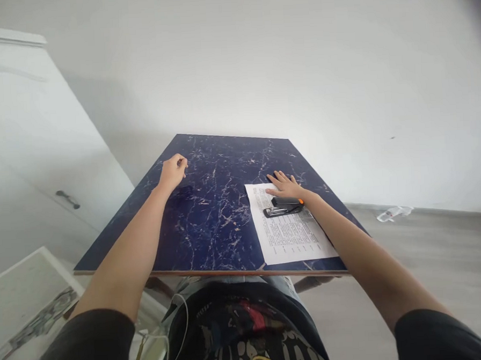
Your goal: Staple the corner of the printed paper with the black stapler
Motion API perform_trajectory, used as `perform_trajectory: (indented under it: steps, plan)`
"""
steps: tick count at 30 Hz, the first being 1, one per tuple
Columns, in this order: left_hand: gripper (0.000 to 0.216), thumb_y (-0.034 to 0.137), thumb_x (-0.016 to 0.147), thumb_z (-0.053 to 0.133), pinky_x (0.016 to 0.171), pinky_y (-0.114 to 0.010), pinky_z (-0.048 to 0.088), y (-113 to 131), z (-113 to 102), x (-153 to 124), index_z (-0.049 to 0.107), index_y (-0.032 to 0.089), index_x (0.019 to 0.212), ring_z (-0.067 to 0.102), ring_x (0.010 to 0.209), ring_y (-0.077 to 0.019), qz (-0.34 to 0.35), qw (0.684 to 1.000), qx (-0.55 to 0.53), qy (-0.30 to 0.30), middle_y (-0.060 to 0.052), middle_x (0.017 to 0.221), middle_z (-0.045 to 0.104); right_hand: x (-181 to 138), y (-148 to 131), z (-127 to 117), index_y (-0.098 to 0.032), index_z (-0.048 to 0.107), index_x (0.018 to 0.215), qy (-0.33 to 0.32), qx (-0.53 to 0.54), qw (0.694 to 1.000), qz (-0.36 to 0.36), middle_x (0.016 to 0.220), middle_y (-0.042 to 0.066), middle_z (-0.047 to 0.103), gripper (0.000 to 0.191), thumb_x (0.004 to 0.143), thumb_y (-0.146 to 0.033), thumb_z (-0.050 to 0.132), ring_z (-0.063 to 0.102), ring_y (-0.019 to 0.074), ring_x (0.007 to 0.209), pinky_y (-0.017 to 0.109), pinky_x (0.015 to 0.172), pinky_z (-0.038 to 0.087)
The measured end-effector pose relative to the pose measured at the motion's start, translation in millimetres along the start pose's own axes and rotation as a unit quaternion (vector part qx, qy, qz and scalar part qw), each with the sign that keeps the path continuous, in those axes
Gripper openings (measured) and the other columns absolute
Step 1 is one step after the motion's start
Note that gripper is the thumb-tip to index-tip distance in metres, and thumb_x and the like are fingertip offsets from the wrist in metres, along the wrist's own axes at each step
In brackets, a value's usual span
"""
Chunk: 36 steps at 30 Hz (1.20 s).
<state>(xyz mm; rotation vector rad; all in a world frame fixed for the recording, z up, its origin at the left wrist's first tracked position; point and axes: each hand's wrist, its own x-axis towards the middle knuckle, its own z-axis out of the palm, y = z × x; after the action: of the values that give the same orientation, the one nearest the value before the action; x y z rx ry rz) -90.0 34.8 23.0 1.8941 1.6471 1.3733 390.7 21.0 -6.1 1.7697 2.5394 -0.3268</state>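
Observation:
My left hand (174,171) is over the left part of the blue table, its fingers curled together with the thumb. Whether anything small sits inside that curl I cannot make out. On the right, my right hand (286,187) lies palm down with fingers spread, across the top edge of a printed sheet of paper (291,233). A black stapler (284,205) with an orange end rests on the sheet, just below this hand and close to the wrist. Its metal lower part shows on the left side.
The dark blue marble-patterned table (210,219) stands against a white wall (258,55). To the left is a white cabinet (32,137) with a dark handle. A crumpled clear plastic piece (395,213) lies on the floor at right. White cables (186,322) hang near my lap.

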Motion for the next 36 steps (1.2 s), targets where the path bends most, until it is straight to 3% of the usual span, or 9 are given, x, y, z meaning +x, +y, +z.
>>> perform_trajectory:
  steps: [3, 7, 12, 14, 20, 25, 29, 32, 36]
  plan:
    - [0.01, 0.027, 0.09, 0.067, 0.046, -0.02, 0.039, -30.7, -43.6, 4.5, 0.062, 0.019, 0.086, 0.055, 0.046, -0.01, -0.095, 0.987, -0.112, 0.063, -0.001, 0.079, 0.069, 19.3, -25.3, 7.2, -0.023, 0.015, 0.175, 0.005, -0.009, 1.0, 0.009, 0.181, 0.012, -0.004, 0.104, 0.095, -0.089, 0.027, -0.005, 0.0419, 0.166, 0.074, 0.127, -0.001]
    - [0.021, 0.021, 0.085, 0.064, 0.039, -0.017, 0.025, -65.1, -89.9, 0.9, 0.049, 0.02, 0.07, 0.032, 0.038, -0.0075, -0.232, 0.899, -0.292, 0.228, 0.009, 0.05, 0.037, 61.0, -83.8, 6.9, -0.023, 0.018, 0.175, 0.018, 0.002, 1.0, 0.014, 0.181, 0.011, -0.005, 0.103, 0.096, -0.089, 0.029, -0.002, 0.0431, 0.166, 0.077, 0.126, 0.001]
    - [0.026, 0.023, 0.089, 0.053, 0.043, -0.018, 0.021, -76.3, -123.8, -3.9, 0.034, 0.022, 0.071, 0.015, 0.041, -0.0076, -0.231, 0.822, -0.428, 0.295, 0.011, 0.053, 0.016, 117.7, -185.0, 11.1, -0.019, 0.021, 0.174, 0.024, 0.031, 0.999, 0.029, 0.18, 0.015, -0.007, 0.099, 0.1, -0.084, 0.032, -0.001, 0.0406, 0.167, 0.08, 0.123, 0.002]
    - [0.025, 0.024, 0.091, 0.05, 0.045, -0.018, 0.02, -74.9, -133.1, -6.0, 0.032, 0.022, 0.073, 0.013, 0.044, -0.0086, -0.21, 0.788, -0.489, 0.309, 0.01, 0.056, 0.013, 134.3, -225.0, 14.9, -0.019, 0.025, 0.173, 0.034, 0.044, 0.998, -0.024, 0.18, 0.016, -0.004, 0.094, 0.102, -0.08, 0.032, 0.002, 0.0396, 0.167, 0.081, 0.123, 0.002]
    - [0.02, 0.022, 0.099, 0.034, 0.048, -0.019, 0.017, -71.5, -140.6, -6.2, 0.032, 0.021, 0.08, 0.012, 0.048, -0.0092, -0.168, 0.764, -0.538, 0.315, 0.009, 0.062, 0.012, 165.7, -310.0, 24.4, -0.012, 0.034, 0.169, 0.023, 0.068, 0.983, -0.171, 0.179, 0.018, 0.012, 0.093, 0.101, -0.075, 0.044, 0.009, 0.0387, 0.167, 0.078, 0.126, 0.002]
    - [0.018, 0.022, 0.095, 0.04, 0.047, -0.019, 0.019, -75.3, -135.3, -1.8, 0.033, 0.021, 0.079, 0.014, 0.048, -0.0081, -0.166, 0.756, -0.558, 0.298, 0.009, 0.061, 0.014, 169.8, -323.1, 23.7, -0.013, 0.038, 0.167, 0.033, 0.068, 0.979, -0.188, 0.179, 0.018, 0.013, 0.076, 0.107, -0.059, 0.045, 0.008, 0.0365, 0.167, 0.08, 0.125, 0.005]
    - [0.017, 0.021, 0.089, 0.046, 0.044, -0.019, 0.019, -81.5, -133.3, 0.5, 0.034, 0.021, 0.077, 0.016, 0.045, -0.0086, -0.168, 0.748, -0.573, 0.289, 0.009, 0.059, 0.016, 154.5, -312.1, 19.8, -0.02, 0.043, 0.165, 0.084, 0.085, 0.957, -0.266, 0.179, 0.008, 0.018, 0.056, 0.111, -0.035, 0.044, 0.004, 0.0281, 0.168, 0.07, 0.131, 0.004]
    - [0.019, 0.021, 0.083, 0.053, 0.043, -0.019, 0.019, -83.2, -128.9, 2.6, 0.035, 0.021, 0.076, 0.017, 0.044, -0.0079, -0.167, 0.748, -0.578, 0.278, 0.009, 0.057, 0.017, 137.2, -296.9, 18.6, -0.021, 0.054, 0.158, 0.059, 0.12, 0.922, -0.363, 0.174, 0.006, 0.034, 0.05, 0.111, -0.022, 0.04, 0.021, 0.0224, 0.166, 0.053, 0.134, 0.015]
    - [0.027, 0.025, 0.08, 0.06, 0.043, -0.019, 0.019, -72.1, -116.3, 4.9, 0.034, 0.021, 0.074, 0.017, 0.042, -0.0062, -0.169, 0.785, -0.538, 0.256, 0.011, 0.055, 0.019, 114.5, -267.4, 16.1, -0.029, 0.063, 0.15, -0.006, 0.15, 0.918, -0.368, 0.167, -0.001, 0.049, 0.047, 0.112, -0.023, 0.037, 0.04, 0.0178, 0.158, 0.045, 0.134, 0.017]
